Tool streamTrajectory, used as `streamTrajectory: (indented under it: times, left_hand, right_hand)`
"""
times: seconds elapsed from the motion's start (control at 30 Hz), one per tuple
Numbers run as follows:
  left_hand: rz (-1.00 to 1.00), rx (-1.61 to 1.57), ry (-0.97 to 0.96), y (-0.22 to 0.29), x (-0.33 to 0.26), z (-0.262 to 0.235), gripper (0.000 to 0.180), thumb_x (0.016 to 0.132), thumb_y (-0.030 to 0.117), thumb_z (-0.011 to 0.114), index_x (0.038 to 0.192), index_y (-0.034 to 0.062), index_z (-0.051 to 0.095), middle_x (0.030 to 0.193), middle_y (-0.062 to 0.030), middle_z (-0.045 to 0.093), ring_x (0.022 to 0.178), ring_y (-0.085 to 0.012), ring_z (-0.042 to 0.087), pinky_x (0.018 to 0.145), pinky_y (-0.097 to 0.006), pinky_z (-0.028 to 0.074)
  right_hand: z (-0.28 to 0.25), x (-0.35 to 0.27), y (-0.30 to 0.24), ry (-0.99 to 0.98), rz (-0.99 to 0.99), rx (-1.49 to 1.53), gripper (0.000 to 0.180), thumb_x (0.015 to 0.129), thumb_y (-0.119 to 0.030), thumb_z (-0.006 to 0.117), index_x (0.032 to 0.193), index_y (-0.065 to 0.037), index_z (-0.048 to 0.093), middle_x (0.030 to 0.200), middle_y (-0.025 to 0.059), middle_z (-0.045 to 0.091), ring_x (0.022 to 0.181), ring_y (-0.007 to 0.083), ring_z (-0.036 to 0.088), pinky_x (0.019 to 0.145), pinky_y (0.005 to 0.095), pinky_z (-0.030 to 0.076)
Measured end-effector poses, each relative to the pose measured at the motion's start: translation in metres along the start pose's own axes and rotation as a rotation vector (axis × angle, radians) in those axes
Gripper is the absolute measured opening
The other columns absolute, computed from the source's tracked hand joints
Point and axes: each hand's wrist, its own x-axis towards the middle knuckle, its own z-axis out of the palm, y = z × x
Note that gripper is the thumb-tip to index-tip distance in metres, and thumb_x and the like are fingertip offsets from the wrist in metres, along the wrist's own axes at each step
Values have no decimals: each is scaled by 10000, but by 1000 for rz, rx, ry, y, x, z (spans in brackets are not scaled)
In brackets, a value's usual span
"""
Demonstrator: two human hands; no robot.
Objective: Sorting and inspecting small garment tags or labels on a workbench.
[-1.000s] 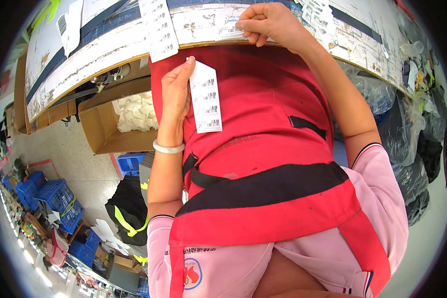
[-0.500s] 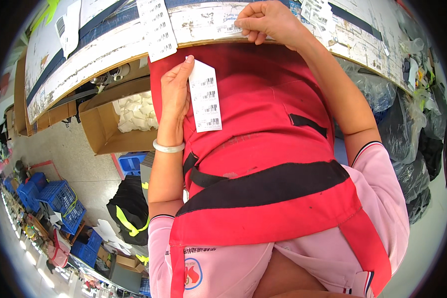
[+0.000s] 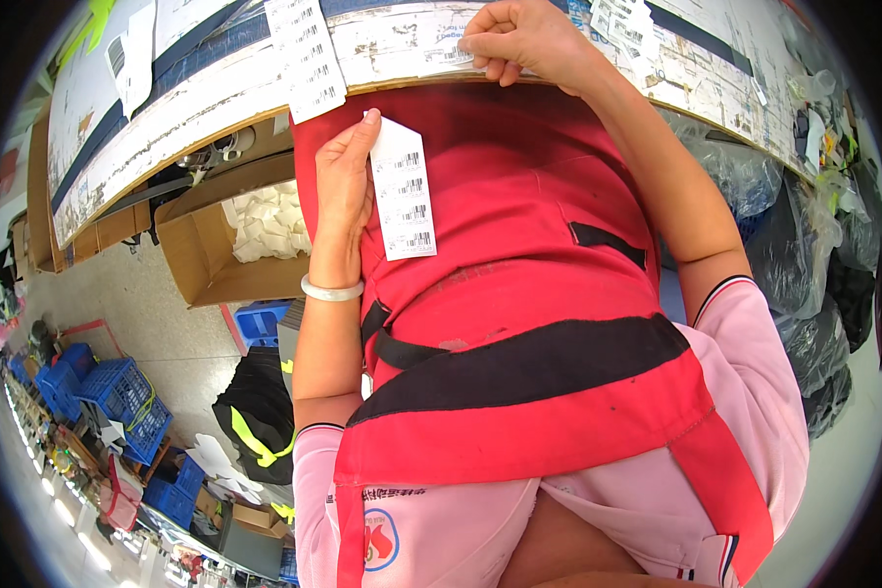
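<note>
Nearest the camera a red apron (image 3: 519, 294) with a black waist strap covers a pink shirt; the apron's lower corner and the shirt hem are cut off at the bottom edge. Left hand (image 3: 343, 196), white bangle on the wrist, is held in front of the apron, fingers nearly straight and pressed together, thumb side pinching a white label strip (image 3: 404, 191); the strip is thin flat paper, long rectangle with clipped top corners, printed blocks too small to make out. Thumb is hidden behind the strip. Farther out, right hand (image 3: 524, 39) rests at the worktable (image 3: 167, 118) edge, fingers curled, tips pinching a small white sticker (image 3: 451, 59) lying on the tabletop; the sticker is mostly covered by the fingers. The tabletop is worn wood, littered with more label sheets (image 3: 306, 59). Below the edge sits an open cardboard box (image 3: 201, 250) of white pieces, contents unclear.
</note>
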Motion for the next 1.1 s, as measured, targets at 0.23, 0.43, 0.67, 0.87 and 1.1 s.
streamTrajectory:
  times: [0.23, 0.43, 0.67, 0.87, 1.1]
  left_hand:
    - [5, 7, 7, 0, 0, -1, 211, 905, 177, 625, 866, -24, 677, 763, -52, 663, 633, -92, 598, 570, -216, 468]
    - [0, 0, -6, 0, 1, -1, 208, 907, 173, 621, 866, -23, 675, 761, -51, 661, 630, -91, 597, 566, -216, 468]
    - [-6, 6, -2, 0, 1, -1, 202, 907, 168, 620, 874, -25, 673, 760, -54, 662, 619, -94, 599, 551, -213, 467]
    - [-16, 17, 1, 0, 1, 4, 210, 912, 184, 614, 848, -8, 671, 725, -35, 650, 584, -81, 582, 528, -207, 449]
    - [-9, 73, 11, 1, -2, -2, 249, 926, 234, 589, 858, 7, 668, 725, -37, 655, 582, -90, 590, 533, -208, 459]
  right_hand:
    - [1, -1, -1, 7, -10, -15, 136, 833, -115, 634, 841, 20, 636, 675, 71, 634, 541, 114, 597, 470, 224, 503]
    - [1, 0, 0, -1, -47, -60, 151, 832, -125, 626, 842, 25, 635, 672, 68, 631, 538, 114, 598, 471, 227, 506]
    - [1, -4, -6, 11, -45, -89, 153, 838, -131, 625, 829, 22, 634, 654, 60, 620, 533, 111, 592, 470, 225, 498]
    - [-10, -19, 9, 65, -99, -59, 209, 903, -240, 609, 924, -35, 640, 675, -10, 581, 567, 53, 541, 522, 182, 454]
    - [-80, -56, 27, 359, -207, -76, 205, 876, -246, 653, 918, -46, 658, 672, -22, 580, 559, 43, 531, 506, 182, 428]
